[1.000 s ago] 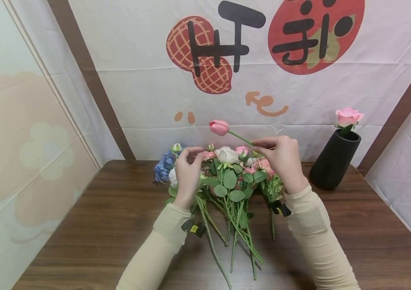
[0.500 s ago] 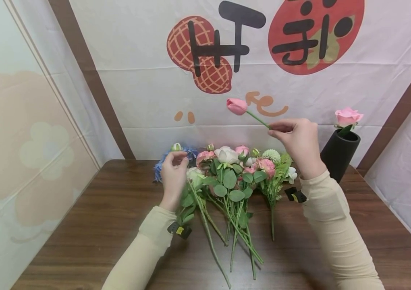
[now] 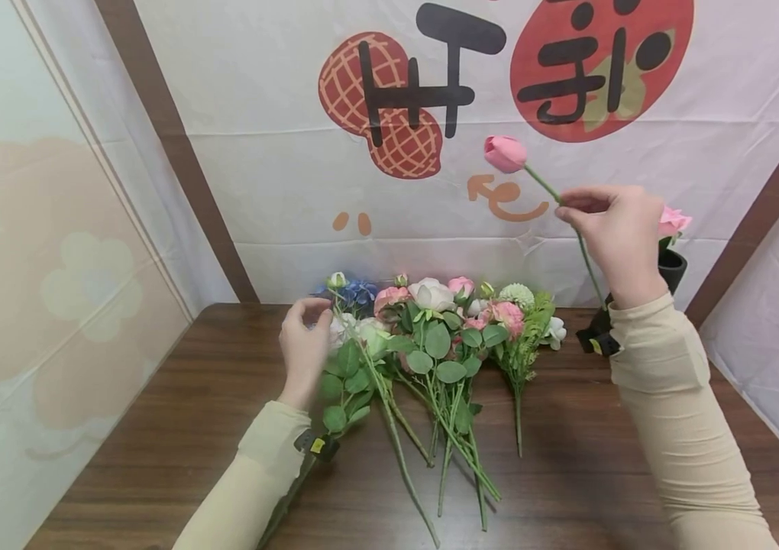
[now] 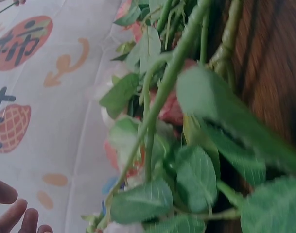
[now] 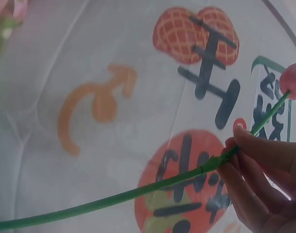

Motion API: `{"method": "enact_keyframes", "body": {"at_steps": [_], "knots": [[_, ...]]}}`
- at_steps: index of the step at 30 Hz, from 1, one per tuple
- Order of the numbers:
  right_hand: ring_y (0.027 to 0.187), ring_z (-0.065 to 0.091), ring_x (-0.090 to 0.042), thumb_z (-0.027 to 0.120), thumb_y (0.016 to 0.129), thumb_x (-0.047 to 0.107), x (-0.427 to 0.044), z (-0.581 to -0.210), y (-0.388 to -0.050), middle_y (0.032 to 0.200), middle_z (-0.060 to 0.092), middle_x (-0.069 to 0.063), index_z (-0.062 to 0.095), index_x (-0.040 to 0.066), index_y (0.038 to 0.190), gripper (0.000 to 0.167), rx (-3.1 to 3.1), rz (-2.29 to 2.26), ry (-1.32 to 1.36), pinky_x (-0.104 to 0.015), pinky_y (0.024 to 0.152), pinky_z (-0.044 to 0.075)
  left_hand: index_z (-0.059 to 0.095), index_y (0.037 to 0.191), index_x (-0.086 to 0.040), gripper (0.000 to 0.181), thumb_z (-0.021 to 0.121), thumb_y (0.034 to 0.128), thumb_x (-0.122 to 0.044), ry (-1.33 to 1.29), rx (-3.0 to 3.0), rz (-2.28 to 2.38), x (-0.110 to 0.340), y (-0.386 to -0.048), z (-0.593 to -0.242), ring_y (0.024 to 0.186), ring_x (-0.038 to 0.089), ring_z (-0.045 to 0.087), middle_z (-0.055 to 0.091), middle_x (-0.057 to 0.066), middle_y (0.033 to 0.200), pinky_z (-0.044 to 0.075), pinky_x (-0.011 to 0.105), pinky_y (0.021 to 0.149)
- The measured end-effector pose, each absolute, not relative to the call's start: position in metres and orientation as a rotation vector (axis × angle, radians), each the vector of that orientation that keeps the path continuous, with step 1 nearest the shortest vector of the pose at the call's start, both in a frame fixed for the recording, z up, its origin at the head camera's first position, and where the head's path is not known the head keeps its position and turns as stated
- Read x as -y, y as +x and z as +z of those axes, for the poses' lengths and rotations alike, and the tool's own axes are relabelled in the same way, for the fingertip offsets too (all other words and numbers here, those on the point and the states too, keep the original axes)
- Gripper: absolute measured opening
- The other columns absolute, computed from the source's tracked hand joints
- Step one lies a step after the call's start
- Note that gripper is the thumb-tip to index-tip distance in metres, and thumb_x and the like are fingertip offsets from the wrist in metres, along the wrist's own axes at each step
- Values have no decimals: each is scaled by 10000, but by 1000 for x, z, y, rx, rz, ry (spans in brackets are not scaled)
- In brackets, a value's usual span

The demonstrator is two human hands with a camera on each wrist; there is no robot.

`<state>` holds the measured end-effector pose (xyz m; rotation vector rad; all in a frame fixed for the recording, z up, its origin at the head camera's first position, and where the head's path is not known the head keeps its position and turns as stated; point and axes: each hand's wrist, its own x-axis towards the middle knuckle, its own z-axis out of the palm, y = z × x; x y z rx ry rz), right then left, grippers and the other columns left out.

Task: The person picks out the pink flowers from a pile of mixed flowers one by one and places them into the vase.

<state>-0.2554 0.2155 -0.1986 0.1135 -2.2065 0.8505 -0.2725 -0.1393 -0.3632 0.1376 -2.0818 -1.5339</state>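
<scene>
My right hand point(image 3: 619, 238) pinches the green stem of a pink tulip point(image 3: 505, 153) between thumb and fingertips, up in front of the wall cloth. In the right wrist view the stem point(image 5: 152, 188) runs past the fingers, with the bud at the upper right. The black vase point(image 3: 673, 269), holding a pink rose point(image 3: 674, 221), stands partly hidden behind that hand. My left hand point(image 3: 304, 344) is by the left end of the flower pile, fingers loosely bent and holding nothing. Leafy stems point(image 4: 196, 170) lie close beneath the left wrist.
Along the wooden table point(image 3: 197, 405) lies a pile of artificial flowers: white and pink roses point(image 3: 431, 294), a blue bloom point(image 3: 357, 294), a green pompom flower point(image 3: 516, 296). Their stems point toward the table's front. A printed cloth point(image 3: 279, 206) hangs behind.
My right hand has lifted the tulip up and to the right, out of the pile toward the vase. Meanwhile my left hand has drawn back to the left, away from the flowers.
</scene>
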Motion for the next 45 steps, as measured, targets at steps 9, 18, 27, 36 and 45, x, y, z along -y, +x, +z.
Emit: {"method": "enact_keyframes", "body": {"at_steps": [9, 18, 27, 36, 45], "knots": [[682, 407, 265, 725, 829, 204, -234, -192, -263, 945, 735, -125, 748, 74, 1020, 232, 2162, 759, 34, -79, 688, 348, 653, 1029, -40, 172, 581, 876, -78, 169, 2095, -1509, 157, -271, -366, 870, 204, 534, 652, 128, 1006, 399, 307, 729], [660, 397, 272, 718, 836, 235, -248, -192, -269, 986, 723, -135, 744, 98, 1041, 248, 2161, 763, -22, -93, 696, 327, 649, 1053, -41, 184, 575, 888, -76, 211, 2127, -1476, 173, -268, -373, 911, 203, 537, 656, 126, 1033, 387, 306, 786], [680, 449, 232, 715, 834, 276, -261, -184, -276, 1022, 717, -120, 735, 119, 1066, 280, 2118, 808, -99, -86, 718, 351, 663, 1045, -71, 180, 599, 883, -114, 256, 2154, -1394, 189, -265, -379, 936, 233, 553, 667, 122, 1068, 379, 318, 805], [590, 496, 214, 719, 818, 216, -271, -172, -275, 716, 658, 297, 753, 125, 1022, 226, 2018, 933, -98, -57, 673, 366, 657, 1066, -70, 192, 584, 902, -139, 289, 2185, -1374, 204, -259, -383, 932, 241, 555, 656, 129, 1072, 386, 321, 799], [629, 542, 186, 724, 806, 172, -279, -163, -272, 666, 555, 395, 759, 155, 1001, 199, 1931, 1000, -72, -47, 690, 401, 652, 1095, -77, 213, 569, 920, -165, 346, 2224, -1305, 222, -251, -384, 910, 235, 551, 649, 128, 1119, 385, 321, 752]]}}
